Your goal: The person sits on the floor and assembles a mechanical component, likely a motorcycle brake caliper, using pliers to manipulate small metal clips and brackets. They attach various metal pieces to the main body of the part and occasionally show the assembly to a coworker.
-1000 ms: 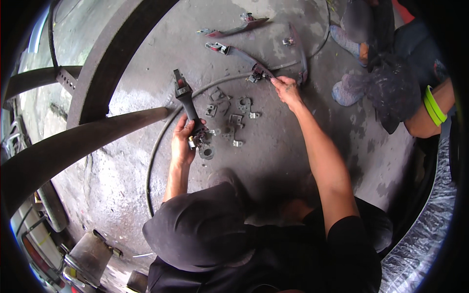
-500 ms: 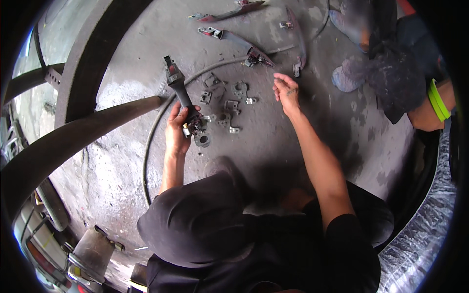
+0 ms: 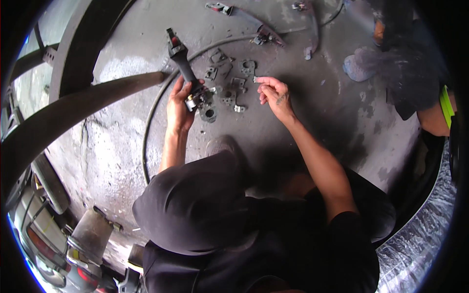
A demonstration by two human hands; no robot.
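My left hand (image 3: 181, 107) is closed around a black car door handle (image 3: 184, 66), which points up and away with a dark mechanism and a brass-coloured piece at its near end. Just right of it lie several loose dark metal brackets (image 3: 225, 95) on the concrete. My right hand (image 3: 276, 97) has its index finger stretched out and its other fingers loosely curled. That fingertip meets, or nearly meets, the silver tab of a bracket (image 3: 248, 66); contact is hard to tell. Nothing shows in the right hand.
Further off lie a dark reddish door handle (image 3: 249, 22) and another (image 3: 314, 29). A grey hose (image 3: 149, 132) curves across the floor. Bent dark bars (image 3: 88, 95) stand at left, with a metal canister (image 3: 93, 234) lower left. Another person's dark clothing (image 3: 400, 73) is at right.
My right hand has come nearer and left, from beside the far handles to the brackets, its index finger now extended. The left hand keeps hold of the door handle. The whole view has shifted.
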